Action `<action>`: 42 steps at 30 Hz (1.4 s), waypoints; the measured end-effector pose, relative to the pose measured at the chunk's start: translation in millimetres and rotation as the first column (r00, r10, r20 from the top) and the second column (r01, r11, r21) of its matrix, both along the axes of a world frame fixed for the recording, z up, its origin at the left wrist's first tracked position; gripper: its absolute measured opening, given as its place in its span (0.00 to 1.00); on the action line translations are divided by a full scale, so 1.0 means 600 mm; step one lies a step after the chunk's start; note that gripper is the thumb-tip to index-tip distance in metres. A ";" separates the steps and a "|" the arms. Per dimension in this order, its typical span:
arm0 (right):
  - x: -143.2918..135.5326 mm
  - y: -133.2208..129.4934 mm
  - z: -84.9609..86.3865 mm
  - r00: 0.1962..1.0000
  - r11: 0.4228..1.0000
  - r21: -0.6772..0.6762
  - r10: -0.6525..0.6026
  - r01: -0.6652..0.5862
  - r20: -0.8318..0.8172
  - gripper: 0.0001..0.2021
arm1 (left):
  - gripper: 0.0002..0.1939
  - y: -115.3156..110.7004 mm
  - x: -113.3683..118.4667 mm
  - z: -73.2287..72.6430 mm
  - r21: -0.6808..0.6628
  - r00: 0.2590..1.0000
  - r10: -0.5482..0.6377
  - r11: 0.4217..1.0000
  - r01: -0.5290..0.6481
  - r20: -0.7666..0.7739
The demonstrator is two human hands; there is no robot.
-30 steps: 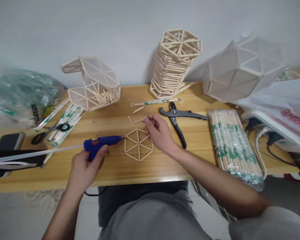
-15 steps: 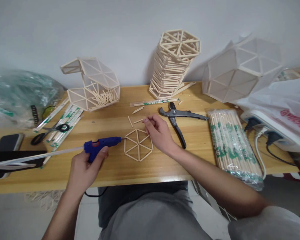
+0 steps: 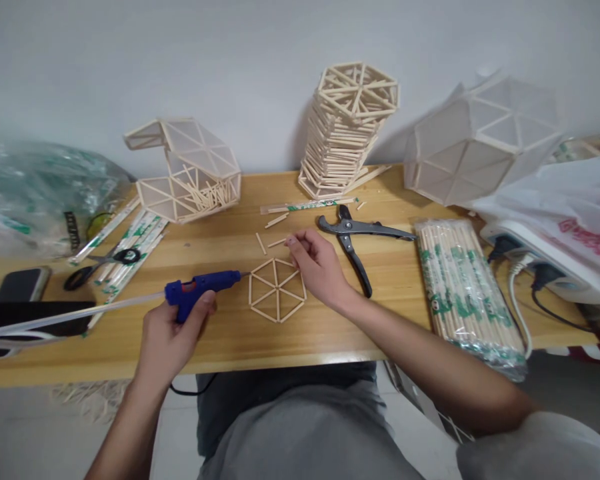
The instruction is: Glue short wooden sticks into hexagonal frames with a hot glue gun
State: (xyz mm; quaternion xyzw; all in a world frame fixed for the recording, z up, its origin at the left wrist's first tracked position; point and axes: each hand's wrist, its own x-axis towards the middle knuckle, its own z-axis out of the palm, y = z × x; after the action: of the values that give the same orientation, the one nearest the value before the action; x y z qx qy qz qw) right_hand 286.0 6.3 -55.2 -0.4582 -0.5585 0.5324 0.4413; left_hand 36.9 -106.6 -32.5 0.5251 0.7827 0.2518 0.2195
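Note:
My left hand (image 3: pixel 177 340) is closed around the handle of a blue hot glue gun (image 3: pixel 203 288), a long clear glue stick trailing from its back. Its nozzle points right, at the left corner of a flat hexagonal frame (image 3: pixel 278 289) of short wooden sticks with spokes, lying on the table. Just above the frame, my right hand (image 3: pixel 320 267) pinches the end of a short wooden stick (image 3: pixel 276 243). Another short stick (image 3: pixel 261 243) lies to the left of that one. A cutter (image 3: pixel 347 230) with dark handles lies open to the right.
Behind stand a tall stack of stick frames (image 3: pixel 347 143), a panelled stick box (image 3: pixel 195 147) holding loose sticks and a large covered stick shape (image 3: pixel 460 160). Bagged chopsticks (image 3: pixel 463 287) and a power strip (image 3: pixel 545 260) are right; scissors (image 3: pixel 100 267) and a phone (image 3: pixel 23 285) left.
My left hand and the glue gun have shifted very slightly left, drawing the nozzle back a little. My right hand stays at the short stick.

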 end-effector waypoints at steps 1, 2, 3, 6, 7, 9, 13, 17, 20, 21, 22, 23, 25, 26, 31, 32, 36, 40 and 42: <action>0.000 0.000 0.000 1.000 1.000 0.001 0.001 -0.001 -0.001 0.20 | 0.26 0.002 0.001 0.001 -0.002 1.000 0.002 1.000 -0.002 0.007; 0.000 0.000 -0.001 1.000 1.000 0.001 0.002 -0.002 -0.001 0.20 | 0.26 0.004 0.003 0.003 -0.006 1.000 0.007 1.000 -0.007 0.012; 0.000 0.001 -0.001 1.000 1.000 0.000 0.003 -0.003 -0.002 0.21 | 0.26 0.007 0.004 0.004 -0.009 1.000 0.010 1.000 -0.010 0.012; 0.000 0.002 -0.001 1.000 1.000 -0.006 0.002 -0.002 -0.002 0.21 | 0.26 0.011 0.007 0.010 -0.009 1.000 0.006 1.000 -0.007 -0.030; 0.000 0.002 -0.002 1.000 1.000 -0.007 0.000 0.000 -0.001 0.21 | 0.26 0.012 0.007 0.011 -0.012 0.999 0.008 1.000 -0.009 -0.043; 0.000 0.002 -0.002 1.000 1.000 -0.004 -0.008 0.008 0.003 0.21 | 0.27 0.011 0.005 0.014 -0.021 0.998 0.019 1.000 -0.020 -0.066; 0.001 0.002 -0.001 1.000 1.000 -0.006 -0.012 0.012 -0.004 0.20 | 0.27 0.012 0.004 0.019 -0.042 0.999 0.022 0.999 -0.024 -0.047; 0.001 0.002 -0.001 1.000 1.000 -0.006 -0.006 0.006 -0.001 0.21 | 0.29 0.027 0.017 0.025 -0.057 0.999 0.015 0.998 -0.017 -0.037; 0.000 0.003 -0.002 1.000 1.000 -0.016 -0.004 0.004 -0.013 0.22 | 0.30 0.046 0.032 0.028 -0.065 0.997 -0.011 0.998 0.006 -0.081; 0.000 0.003 -0.002 1.000 1.000 -0.021 -0.005 0.004 -0.019 0.23 | 0.30 0.052 0.037 0.028 -0.069 0.996 -0.020 0.998 0.014 -0.088; 0.000 0.003 -0.002 1.000 1.000 -0.025 -0.006 0.005 -0.028 0.23 | 0.29 0.057 0.041 0.028 -0.071 0.996 -0.029 0.997 0.022 -0.088; 0.000 0.004 -0.002 0.999 1.000 -0.026 -0.008 0.007 -0.036 0.23 | 0.29 0.062 0.044 0.028 -0.073 0.996 -0.037 0.997 0.031 -0.084; 0.000 0.004 -0.003 0.999 1.000 -0.023 -0.010 0.008 -0.053 0.23 | 0.29 0.068 0.050 0.028 -0.070 0.996 -0.045 0.997 0.040 -0.075; 0.000 0.004 -0.003 0.998 1.000 -0.019 -0.009 0.007 -0.060 0.23 | 0.28 0.071 0.052 0.029 -0.069 0.996 -0.050 0.997 0.044 -0.075; -0.001 0.005 -0.004 0.996 1.000 -0.006 -0.016 0.016 -0.083 0.23 | 0.27 0.077 0.060 0.034 -0.081 0.990 -0.070 0.995 0.060 -0.120; -0.001 0.005 -0.004 0.996 1.000 -0.006 -0.018 0.017 -0.088 0.23 | 0.27 0.077 0.060 0.034 -0.081 0.989 -0.069 0.995 0.058 -0.130; -0.002 0.005 -0.004 0.996 1.000 -0.010 -0.014 0.014 -0.093 0.23 | 0.28 0.077 0.060 0.037 -0.079 0.987 -0.073 0.995 0.062 -0.145; -0.001 0.005 -0.004 0.996 1.000 -0.003 -0.014 0.013 -0.090 0.23 | 0.28 0.075 0.058 0.039 -0.080 0.985 -0.098 0.993 0.087 -0.144; -0.001 0.005 -0.003 0.997 1.000 -0.001 -0.011 0.011 -0.076 0.22 | 0.28 0.075 0.057 0.039 -0.073 0.984 -0.100 0.993 0.090 -0.149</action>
State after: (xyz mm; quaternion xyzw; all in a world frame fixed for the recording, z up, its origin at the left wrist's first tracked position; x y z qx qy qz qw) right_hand 285.7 9.1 -57.2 -0.4408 -0.5385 0.5471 0.4652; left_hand 71.1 -61.5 -9.0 0.5719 0.7792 0.1745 0.1880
